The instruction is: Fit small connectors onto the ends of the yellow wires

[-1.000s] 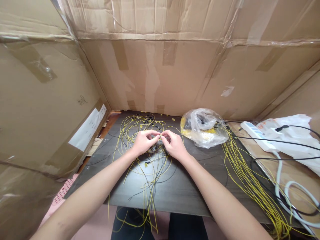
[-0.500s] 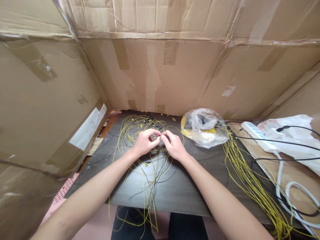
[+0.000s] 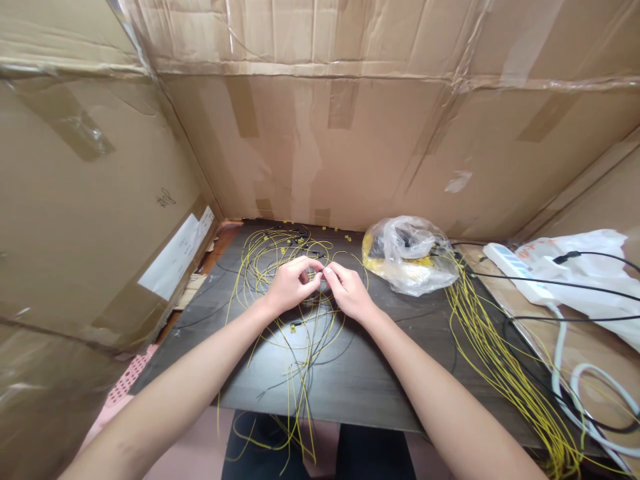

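Note:
My left hand (image 3: pixel 293 283) and my right hand (image 3: pixel 347 288) meet over the middle of the dark tabletop, thumbs pinched against forefingers. A small dark piece shows between the fingertips, mostly hidden by them; its kind cannot be made out. Under and around both hands spreads a loose tangle of thin yellow wires (image 3: pixel 245 267) and dark wires, with some ends hanging over the front edge. Several black connectors (image 3: pixel 316 254) lie just behind the fingers. Nearer me, below the hands, is another black connector (image 3: pixel 299 323) with a small yellow piece (image 3: pixel 293 329) at its end.
A clear plastic bag (image 3: pixel 410 257) with yellow and black contents stands at the back right. From it a bundle of yellow wires (image 3: pixel 480 340) runs down the table's right side. A white power strip (image 3: pixel 517 273) with cables lies further right. Cardboard walls (image 3: pixel 300 153) enclose the tabletop.
Both hands stay in the same place, still pinched together. Only the fingertips have shifted very slightly, and the wires lie as before.

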`<state>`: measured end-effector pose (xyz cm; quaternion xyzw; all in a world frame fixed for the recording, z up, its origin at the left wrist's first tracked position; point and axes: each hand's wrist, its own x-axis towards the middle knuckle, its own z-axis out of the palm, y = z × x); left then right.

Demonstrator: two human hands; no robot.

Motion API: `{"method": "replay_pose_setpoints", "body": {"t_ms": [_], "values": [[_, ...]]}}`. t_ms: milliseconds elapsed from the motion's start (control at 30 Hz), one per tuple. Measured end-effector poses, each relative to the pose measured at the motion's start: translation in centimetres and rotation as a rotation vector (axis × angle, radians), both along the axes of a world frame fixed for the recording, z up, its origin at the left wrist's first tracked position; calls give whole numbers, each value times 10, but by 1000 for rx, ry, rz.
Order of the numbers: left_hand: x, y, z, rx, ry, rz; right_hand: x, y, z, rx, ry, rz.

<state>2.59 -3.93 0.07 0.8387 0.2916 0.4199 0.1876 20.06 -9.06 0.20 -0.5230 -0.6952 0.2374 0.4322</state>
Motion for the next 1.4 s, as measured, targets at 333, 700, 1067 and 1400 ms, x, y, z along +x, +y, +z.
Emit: {"method": "replay_pose_setpoints", "body": {"t_ms": [333,700,1067,1400], "values": [[1,2,-2,-46,5,50,-1,2,-3,94,14,-28],[0,2,0,-10,-4,71,0,3,-4,88,5,-53],[0,1,-3,47,-25,-19,2,3,-4,23,2,-10],[2,0,2,-28,-62,47,-1,-1,2,73,22,-39]]}}
